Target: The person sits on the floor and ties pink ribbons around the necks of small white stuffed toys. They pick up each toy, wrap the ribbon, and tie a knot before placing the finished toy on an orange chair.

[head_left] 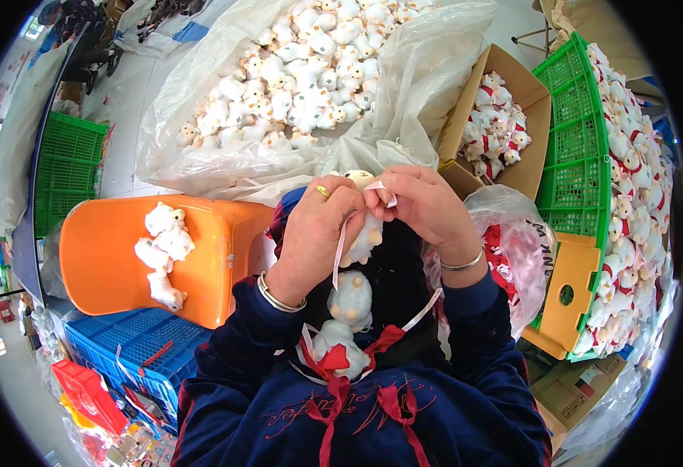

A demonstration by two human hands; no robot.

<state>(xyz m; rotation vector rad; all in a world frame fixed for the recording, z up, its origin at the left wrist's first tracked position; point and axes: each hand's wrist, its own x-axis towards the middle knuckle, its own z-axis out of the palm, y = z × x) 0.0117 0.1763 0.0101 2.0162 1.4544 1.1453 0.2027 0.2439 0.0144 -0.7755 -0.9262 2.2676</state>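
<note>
In front of my chest, a small white plush toy (366,238) is partly hidden behind my two hands. My left hand (316,229) is closed, with a thin pale ribbon (338,261) hanging from its fingers. The fingertips of my right hand (427,208) pinch a short length of the same kind of ribbon near the toy's head. On my lap lie a second white plush toy (349,301) and a third (340,342). Red bows (333,362) with pale ribbon ends rest by the third toy.
An orange chair (92,257) with several toys stands left, beside a blue crate (115,327). Ahead, a clear plastic sheet (178,101) holds heaped toys. Rightward are a cardboard box (532,117), a bag of red pieces (524,257) and a green crate (579,140) of toys.
</note>
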